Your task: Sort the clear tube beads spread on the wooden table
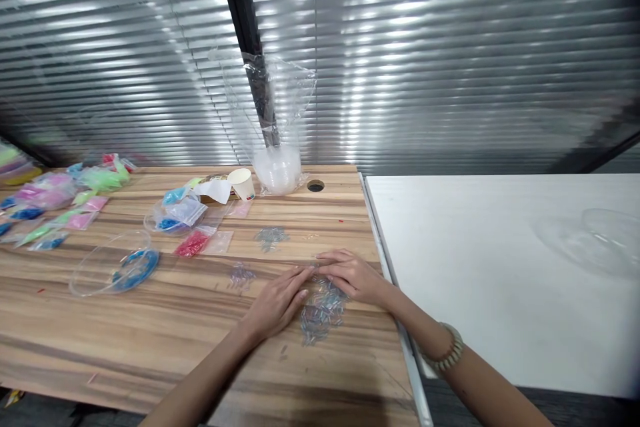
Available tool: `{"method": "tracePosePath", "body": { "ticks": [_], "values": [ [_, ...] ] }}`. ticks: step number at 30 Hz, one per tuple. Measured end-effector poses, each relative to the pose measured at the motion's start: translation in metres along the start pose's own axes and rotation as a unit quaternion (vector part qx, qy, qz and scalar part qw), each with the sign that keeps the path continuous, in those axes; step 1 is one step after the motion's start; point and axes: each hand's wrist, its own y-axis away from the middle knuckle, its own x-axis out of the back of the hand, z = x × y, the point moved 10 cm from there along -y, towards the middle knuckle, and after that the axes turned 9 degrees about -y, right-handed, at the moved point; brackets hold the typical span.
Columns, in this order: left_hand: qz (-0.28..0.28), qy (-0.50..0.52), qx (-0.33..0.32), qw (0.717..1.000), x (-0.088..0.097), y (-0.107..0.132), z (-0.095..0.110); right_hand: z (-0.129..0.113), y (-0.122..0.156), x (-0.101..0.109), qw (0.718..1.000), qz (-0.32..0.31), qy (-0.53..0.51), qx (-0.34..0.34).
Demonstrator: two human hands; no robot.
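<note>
Head view — glassy bead pile [321,315] on the wooden table [175,337], stretching from the right hand [354,275] back toward the wearer; left hand [279,300] just beside. Fingers outstretched — can't tell if they're pinching any.

Pale green chunky-segmented bracelet [457,345] round right forearm [423,323]; left hand [277,303], right hand [357,277] bare.

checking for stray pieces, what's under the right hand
Small clear tube-like pieces show along the lower edge of the right hand, on the wood tabletop. Anything directly beneath that hand is covered.
</note>
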Motion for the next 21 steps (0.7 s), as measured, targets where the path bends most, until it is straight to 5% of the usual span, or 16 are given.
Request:
{"method": "tracePosePath", "body": {
  "ticks": [11,21],
  "values": [
    [0.044,0.043,0.058,0.996,0.009,-0.001,-0.012,0.003,-0.003,-0.004,0.999,-0.009,0.043,-0.016],
    [0.022,0.068,0.101,0.992,0.000,-0.005,-0.022,0.007,-0.005,-0.004,0.997,0.000,0.057,-0.046]
  ]
}}
